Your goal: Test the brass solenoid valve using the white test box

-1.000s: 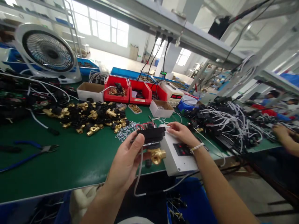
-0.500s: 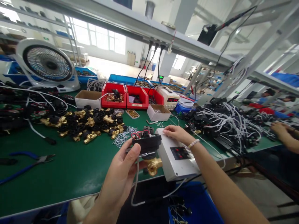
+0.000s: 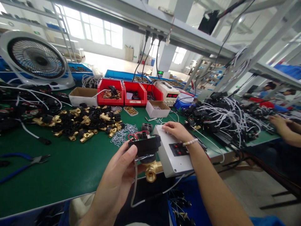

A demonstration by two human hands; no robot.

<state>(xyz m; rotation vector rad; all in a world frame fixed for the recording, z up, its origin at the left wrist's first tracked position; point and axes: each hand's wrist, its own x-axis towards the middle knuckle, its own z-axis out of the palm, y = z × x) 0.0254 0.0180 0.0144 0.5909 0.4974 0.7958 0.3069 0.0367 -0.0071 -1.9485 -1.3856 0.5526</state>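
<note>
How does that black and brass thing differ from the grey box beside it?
The black-and-brass unit is gripped in the left hand; the grey box has the right hand at its far end.
The unit is irregular, with a brass fitting below; the box is blocky.
The unit shows red wires on top; the box has a flat face with a black panel.
Both have black parts.

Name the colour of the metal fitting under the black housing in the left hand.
The metal fitting is gold, seen best in the head view.
</note>
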